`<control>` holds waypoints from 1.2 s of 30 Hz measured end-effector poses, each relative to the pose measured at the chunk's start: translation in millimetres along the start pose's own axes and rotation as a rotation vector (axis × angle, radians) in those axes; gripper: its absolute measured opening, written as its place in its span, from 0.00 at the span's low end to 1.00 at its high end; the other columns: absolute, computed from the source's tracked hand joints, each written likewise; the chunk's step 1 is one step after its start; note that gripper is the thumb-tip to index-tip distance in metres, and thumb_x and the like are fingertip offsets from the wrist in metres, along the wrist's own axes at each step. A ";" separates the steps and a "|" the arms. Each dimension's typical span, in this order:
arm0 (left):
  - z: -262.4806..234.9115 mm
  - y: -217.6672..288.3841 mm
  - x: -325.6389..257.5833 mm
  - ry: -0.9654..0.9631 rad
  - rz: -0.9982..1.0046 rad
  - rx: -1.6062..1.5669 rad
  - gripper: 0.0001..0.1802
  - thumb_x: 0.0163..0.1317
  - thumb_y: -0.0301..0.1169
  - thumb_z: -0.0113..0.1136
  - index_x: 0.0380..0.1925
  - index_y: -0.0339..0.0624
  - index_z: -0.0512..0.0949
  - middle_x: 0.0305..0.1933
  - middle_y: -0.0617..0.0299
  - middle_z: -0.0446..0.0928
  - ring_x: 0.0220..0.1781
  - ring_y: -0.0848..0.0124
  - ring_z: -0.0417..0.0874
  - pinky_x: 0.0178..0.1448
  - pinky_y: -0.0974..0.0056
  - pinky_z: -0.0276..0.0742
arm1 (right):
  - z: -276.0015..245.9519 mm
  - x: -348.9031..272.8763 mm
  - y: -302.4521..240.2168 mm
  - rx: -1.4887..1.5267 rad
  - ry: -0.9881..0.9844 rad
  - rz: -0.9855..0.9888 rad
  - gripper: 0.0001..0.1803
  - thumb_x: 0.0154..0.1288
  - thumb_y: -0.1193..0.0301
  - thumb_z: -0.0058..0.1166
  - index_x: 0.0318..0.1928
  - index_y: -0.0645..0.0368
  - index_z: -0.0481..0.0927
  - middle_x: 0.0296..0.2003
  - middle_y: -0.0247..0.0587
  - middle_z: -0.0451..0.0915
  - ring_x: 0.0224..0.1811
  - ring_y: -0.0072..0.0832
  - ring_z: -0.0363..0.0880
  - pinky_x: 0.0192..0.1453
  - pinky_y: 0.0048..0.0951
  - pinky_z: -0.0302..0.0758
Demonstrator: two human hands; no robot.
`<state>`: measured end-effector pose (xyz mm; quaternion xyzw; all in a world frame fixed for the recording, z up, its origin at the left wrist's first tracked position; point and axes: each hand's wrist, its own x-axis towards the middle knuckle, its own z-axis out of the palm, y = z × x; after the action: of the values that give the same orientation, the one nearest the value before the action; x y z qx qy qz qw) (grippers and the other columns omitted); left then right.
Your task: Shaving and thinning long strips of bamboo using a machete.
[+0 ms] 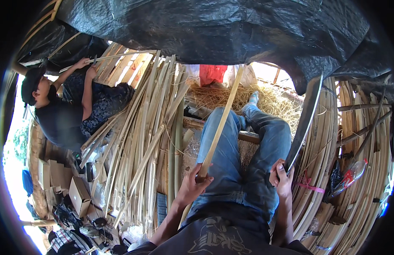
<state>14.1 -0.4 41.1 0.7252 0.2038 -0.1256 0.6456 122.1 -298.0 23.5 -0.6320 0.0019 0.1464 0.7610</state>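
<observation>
My left hand (194, 183) grips a long pale bamboo strip (222, 121) that runs up over my left thigh toward the straw. In my right hand (282, 176) I hold a long curved dark blade (305, 121) by its handle, its edge pointing up and away. Both hands rest above my legs in blue jeans (231, 170), stretched out ahead. The blade and the strip are apart.
A heap of split bamboo strips (141, 140) lies at my left; coiled strips (333, 170) are stacked at my right. Another person (73, 110) at left works a strip with both hands. Straw (214, 97) lies ahead, black tarp (214, 29) overhead, cardboard boxes (78, 193) at lower left.
</observation>
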 end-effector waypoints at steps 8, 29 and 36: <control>2.3 2.7 1.4 0.046 0.149 0.110 0.25 0.69 0.23 0.59 0.66 0.41 0.71 0.36 0.62 0.79 0.25 0.80 0.75 0.29 0.69 0.72 | 46.7 4.4 -22.8 -0.182 -0.067 0.028 0.08 0.72 0.74 0.58 0.42 0.68 0.83 0.17 0.23 0.71 0.13 0.09 0.63 0.16 0.18 0.55; -14.3 2.8 -9.4 -0.486 -0.116 -0.527 0.22 0.81 0.47 0.43 0.47 0.37 0.74 0.23 0.71 0.62 0.19 0.82 0.60 0.23 0.74 0.58 | 125.5 66.2 -28.6 0.148 -0.128 0.075 0.10 0.69 0.69 0.65 0.39 0.63 0.80 0.16 0.23 0.72 0.11 0.09 0.63 0.13 0.19 0.56; 5.6 -14.0 12.0 0.042 0.082 0.090 0.19 0.81 0.43 0.44 0.52 0.38 0.73 0.23 0.68 0.64 0.23 0.78 0.62 0.26 0.68 0.61 | 113.2 56.1 17.3 -0.025 -0.175 -0.090 0.20 0.79 0.57 0.49 0.37 0.62 0.79 0.15 0.27 0.72 0.14 0.18 0.67 0.19 0.23 0.63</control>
<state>18.8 -3.2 22.6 0.7637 0.1818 -0.0929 0.6125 151.3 -174.0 19.1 -0.6256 -0.0948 0.1668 0.7562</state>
